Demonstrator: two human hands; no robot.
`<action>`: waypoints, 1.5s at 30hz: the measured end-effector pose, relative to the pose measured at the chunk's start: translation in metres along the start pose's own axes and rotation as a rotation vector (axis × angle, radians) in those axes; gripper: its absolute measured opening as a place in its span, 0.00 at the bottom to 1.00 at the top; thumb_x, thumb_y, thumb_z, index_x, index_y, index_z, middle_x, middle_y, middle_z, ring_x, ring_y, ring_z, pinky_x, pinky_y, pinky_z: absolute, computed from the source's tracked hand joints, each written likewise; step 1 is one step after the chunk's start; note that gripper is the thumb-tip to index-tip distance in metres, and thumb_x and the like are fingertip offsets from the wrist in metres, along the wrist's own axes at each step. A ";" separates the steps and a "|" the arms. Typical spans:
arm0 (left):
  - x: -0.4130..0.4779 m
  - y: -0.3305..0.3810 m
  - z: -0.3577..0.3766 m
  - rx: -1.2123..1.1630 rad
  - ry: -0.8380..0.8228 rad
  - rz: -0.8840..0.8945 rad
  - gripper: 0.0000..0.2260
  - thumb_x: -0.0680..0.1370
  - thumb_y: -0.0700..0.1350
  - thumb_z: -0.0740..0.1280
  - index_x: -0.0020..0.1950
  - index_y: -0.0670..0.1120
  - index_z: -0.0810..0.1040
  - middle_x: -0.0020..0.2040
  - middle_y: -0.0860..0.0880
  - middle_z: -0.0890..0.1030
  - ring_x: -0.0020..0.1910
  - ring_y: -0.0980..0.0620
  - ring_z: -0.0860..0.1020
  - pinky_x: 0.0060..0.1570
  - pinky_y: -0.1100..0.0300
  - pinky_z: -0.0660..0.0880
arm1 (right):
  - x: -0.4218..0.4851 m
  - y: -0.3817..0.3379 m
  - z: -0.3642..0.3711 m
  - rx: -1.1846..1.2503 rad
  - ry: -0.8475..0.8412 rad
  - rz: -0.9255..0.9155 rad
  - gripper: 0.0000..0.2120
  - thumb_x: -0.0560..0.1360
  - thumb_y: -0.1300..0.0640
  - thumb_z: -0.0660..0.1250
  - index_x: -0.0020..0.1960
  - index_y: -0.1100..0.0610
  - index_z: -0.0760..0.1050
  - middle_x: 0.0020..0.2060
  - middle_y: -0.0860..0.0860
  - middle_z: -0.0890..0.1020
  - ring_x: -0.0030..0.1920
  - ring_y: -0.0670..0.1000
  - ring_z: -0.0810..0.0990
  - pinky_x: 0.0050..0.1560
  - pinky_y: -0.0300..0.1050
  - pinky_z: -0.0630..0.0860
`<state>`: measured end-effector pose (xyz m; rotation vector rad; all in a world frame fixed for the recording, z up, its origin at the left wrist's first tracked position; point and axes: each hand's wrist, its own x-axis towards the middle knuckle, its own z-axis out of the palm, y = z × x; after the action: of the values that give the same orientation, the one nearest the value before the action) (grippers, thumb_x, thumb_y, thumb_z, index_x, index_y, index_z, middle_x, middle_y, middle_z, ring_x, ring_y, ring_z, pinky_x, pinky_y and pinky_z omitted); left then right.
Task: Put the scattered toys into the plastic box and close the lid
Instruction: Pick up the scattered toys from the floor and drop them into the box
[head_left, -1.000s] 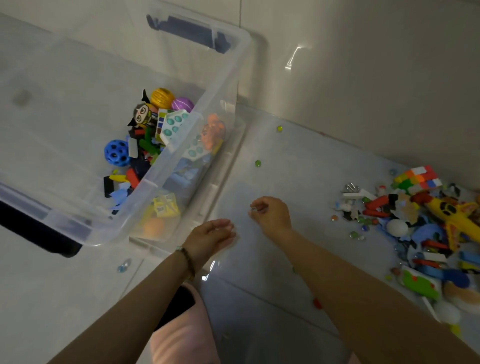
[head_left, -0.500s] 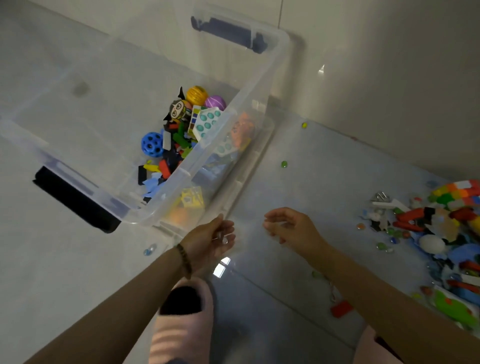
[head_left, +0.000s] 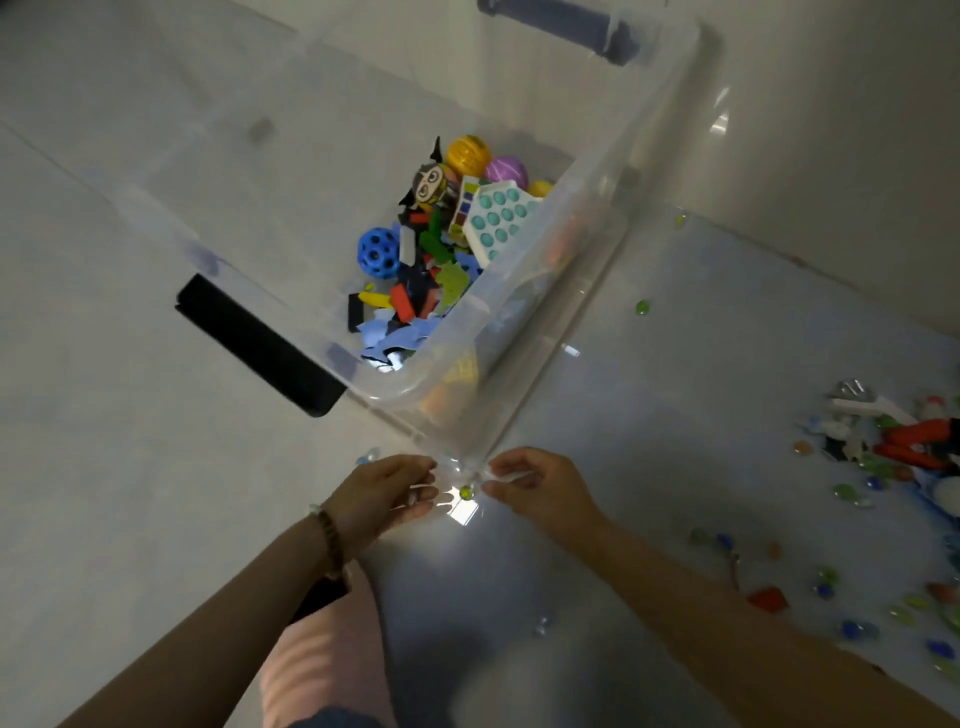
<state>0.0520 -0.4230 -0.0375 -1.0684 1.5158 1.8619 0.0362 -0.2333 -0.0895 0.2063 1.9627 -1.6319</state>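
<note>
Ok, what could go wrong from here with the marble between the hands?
1. The marble between the left hand and right hand seems to lie on glossy floor; a fumbled pinch could send it rolling, perhaps under the plastic box.
2. The pale bead beside the box corner and the clear bead near the pink slipper are hard to see, so they may be missed or stepped on.

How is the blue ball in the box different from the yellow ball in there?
The blue ball is covered in dark round holes, while the yellow ball has thin pale stripes and no holes. The blue ball sits at the left edge of the toy pile. The yellow ball lies at the far end, right beside a purple ball. Both are round and already inside the clear plastic box.
</note>
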 end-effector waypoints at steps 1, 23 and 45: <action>-0.002 -0.002 -0.010 0.034 0.015 0.022 0.06 0.78 0.38 0.63 0.45 0.41 0.78 0.41 0.44 0.78 0.39 0.51 0.78 0.32 0.66 0.78 | 0.000 0.001 0.006 -0.020 0.020 -0.001 0.12 0.65 0.57 0.78 0.46 0.55 0.79 0.38 0.47 0.80 0.28 0.36 0.75 0.35 0.30 0.72; -0.025 -0.029 -0.071 -0.382 -0.081 -0.063 0.15 0.81 0.47 0.57 0.46 0.38 0.77 0.36 0.44 0.83 0.33 0.51 0.83 0.38 0.56 0.82 | -0.030 -0.023 0.114 -0.070 0.053 -0.219 0.05 0.69 0.57 0.74 0.45 0.56 0.81 0.34 0.47 0.80 0.33 0.41 0.75 0.35 0.29 0.71; -0.013 -0.019 -0.124 -0.281 0.129 0.131 0.09 0.80 0.44 0.60 0.47 0.42 0.78 0.48 0.44 0.81 0.45 0.49 0.80 0.36 0.65 0.80 | 0.032 -0.022 0.162 -0.152 0.139 -0.011 0.10 0.73 0.54 0.70 0.53 0.53 0.79 0.46 0.52 0.84 0.35 0.51 0.84 0.43 0.47 0.82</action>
<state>0.1058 -0.5368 -0.0454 -1.2626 1.4542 2.1831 0.0522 -0.3983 -0.1016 0.2562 2.1854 -1.5015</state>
